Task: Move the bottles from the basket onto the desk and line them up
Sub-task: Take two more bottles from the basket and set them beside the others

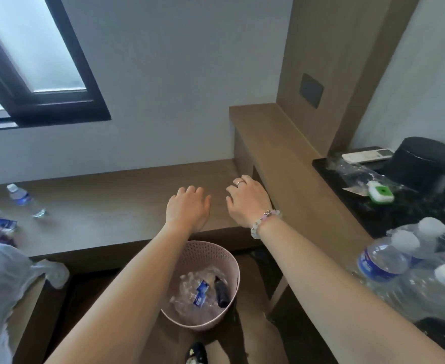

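Left hand (188, 208), right hand (247, 200) (over desk (97, 214))

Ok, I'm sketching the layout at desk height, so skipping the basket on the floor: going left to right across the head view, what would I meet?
Small clear plastic water bottle with a blue label → left hand → right hand → white-and-green plastic box → black kettle.
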Demonstrator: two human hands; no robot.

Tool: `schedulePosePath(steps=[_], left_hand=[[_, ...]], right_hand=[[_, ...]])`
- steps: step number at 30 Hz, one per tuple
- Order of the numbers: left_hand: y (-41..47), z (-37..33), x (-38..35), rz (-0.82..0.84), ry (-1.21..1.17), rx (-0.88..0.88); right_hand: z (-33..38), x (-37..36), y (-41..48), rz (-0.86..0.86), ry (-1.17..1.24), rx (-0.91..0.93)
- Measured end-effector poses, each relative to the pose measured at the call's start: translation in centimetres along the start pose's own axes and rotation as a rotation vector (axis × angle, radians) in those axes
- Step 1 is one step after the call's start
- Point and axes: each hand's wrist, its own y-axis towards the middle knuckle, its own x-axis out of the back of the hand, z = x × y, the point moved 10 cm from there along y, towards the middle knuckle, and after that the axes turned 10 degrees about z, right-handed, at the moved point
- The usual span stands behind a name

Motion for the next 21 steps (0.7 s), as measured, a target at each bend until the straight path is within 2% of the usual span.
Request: schedulePosePath(steps=[11, 21], left_hand=[[11.9, 12.7, -7.0, 0.098, -0.095, 0.074], [12.9, 18.3, -25.4, 0.348, -0.18, 0.191]], right_hand=[[5.0, -11.3, 14.1, 0.207, 0.066, 0.015], [1.9, -29.3, 12.9, 0.562, 0.131, -0.051]])
